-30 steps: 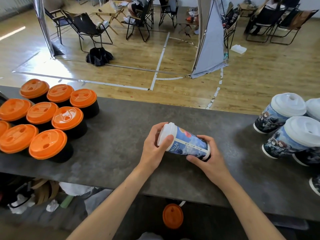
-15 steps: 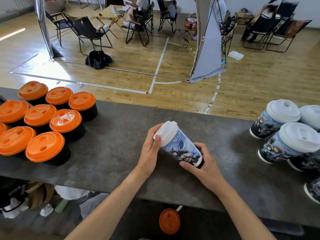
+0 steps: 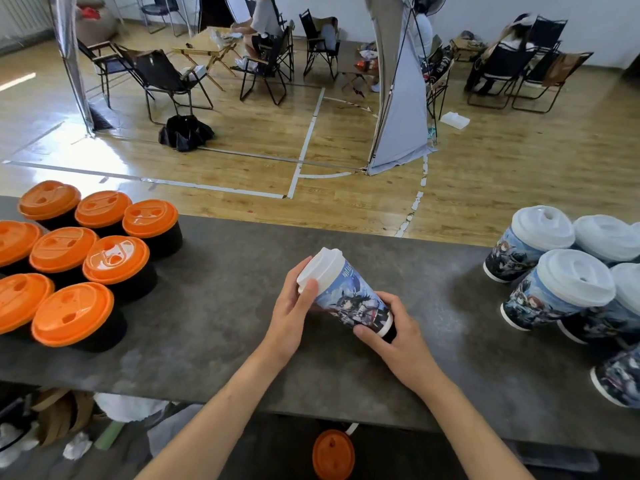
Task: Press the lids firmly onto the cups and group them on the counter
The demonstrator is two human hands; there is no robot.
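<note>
A printed blue cup (image 3: 351, 299) with a white lid (image 3: 320, 266) is held tilted above the middle of the grey counter (image 3: 221, 306), lid end up and to the left. My left hand (image 3: 291, 313) grips the lid end, thumb on the lid's rim. My right hand (image 3: 391, 336) holds the cup's base. Several black cups with orange lids (image 3: 116, 259) stand grouped at the left. Several printed cups with white lids (image 3: 568, 282) stand grouped at the right.
An orange-lidded cup (image 3: 333, 453) sits below the counter's near edge. Bags and paper clutter (image 3: 69, 420) lie under the counter at the left. Beyond the counter are a wooden floor, folding chairs (image 3: 166, 81) and a grey banner (image 3: 398, 109).
The cup has tipped from lying almost flat toward upright, lid end rising. Both hands kept their hold on it.
</note>
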